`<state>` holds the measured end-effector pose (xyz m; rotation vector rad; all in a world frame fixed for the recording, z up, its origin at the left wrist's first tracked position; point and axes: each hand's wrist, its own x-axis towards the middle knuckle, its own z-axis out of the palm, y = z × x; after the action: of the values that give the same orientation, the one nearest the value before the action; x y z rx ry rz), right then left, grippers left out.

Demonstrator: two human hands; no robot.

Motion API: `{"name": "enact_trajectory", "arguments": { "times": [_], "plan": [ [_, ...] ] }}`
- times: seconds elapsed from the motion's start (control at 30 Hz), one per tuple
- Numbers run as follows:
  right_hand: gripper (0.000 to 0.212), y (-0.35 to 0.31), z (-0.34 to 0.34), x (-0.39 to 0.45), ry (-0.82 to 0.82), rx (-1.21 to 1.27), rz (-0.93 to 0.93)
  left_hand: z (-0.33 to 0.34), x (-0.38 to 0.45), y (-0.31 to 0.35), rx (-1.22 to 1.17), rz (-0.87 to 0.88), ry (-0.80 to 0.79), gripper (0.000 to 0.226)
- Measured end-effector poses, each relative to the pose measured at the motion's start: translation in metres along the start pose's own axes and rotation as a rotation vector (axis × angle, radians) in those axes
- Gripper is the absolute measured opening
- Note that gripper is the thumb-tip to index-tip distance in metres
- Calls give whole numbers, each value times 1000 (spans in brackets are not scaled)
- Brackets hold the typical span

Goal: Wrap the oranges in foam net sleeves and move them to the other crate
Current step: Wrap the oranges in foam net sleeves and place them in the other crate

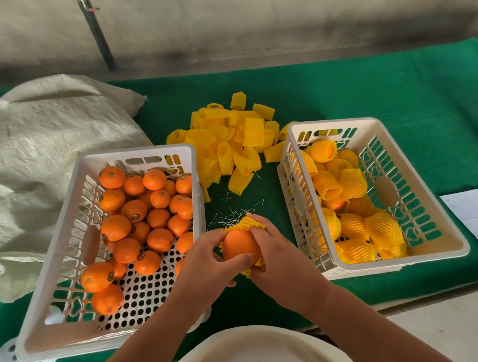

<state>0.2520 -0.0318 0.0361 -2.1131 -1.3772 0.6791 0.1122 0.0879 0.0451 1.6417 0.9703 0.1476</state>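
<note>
An orange is sitting between both hands over the green worktop, the left hand curling round its near side while the right hand is pinching a yellow foam net sleeve against its far side. Flanking them, the left crate is holding bare oranges and the right crate is holding wrapped oranges. Farther back, loose sleeves are lying heaped between the crates, with a pale woven sack lying to the left.

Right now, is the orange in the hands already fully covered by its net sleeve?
No, the orange is mostly bare, with the yellow sleeve only bunched around its far side.
</note>
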Motion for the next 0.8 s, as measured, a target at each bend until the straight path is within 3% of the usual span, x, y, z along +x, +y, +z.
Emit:
{"name": "enact_trajectory", "arguments": {
  "times": [0.07,0.2,0.43,0.6,0.73,0.8],
  "plan": [
    [79,-4,0,-3,15,5,1,0,-4,1,75,68,89,72],
    [57,-24,5,-10,116,-12,-41,3,-9,-1,267,302,329,71],
    [54,-53,10,-27,219,-11,-132,-3,-13,-2,408,428,584,71],
    [65,-66,7,-35,157,-29,-223,-12,-14,4,186,428,556,61],
    [42,-65,-5,-32,323,136,-224,-21,-13,-1,218,521,567,73],
    [63,-60,-15,-24,415,208,-139,-24,-16,0,254,558,541,77]
  ]
}}
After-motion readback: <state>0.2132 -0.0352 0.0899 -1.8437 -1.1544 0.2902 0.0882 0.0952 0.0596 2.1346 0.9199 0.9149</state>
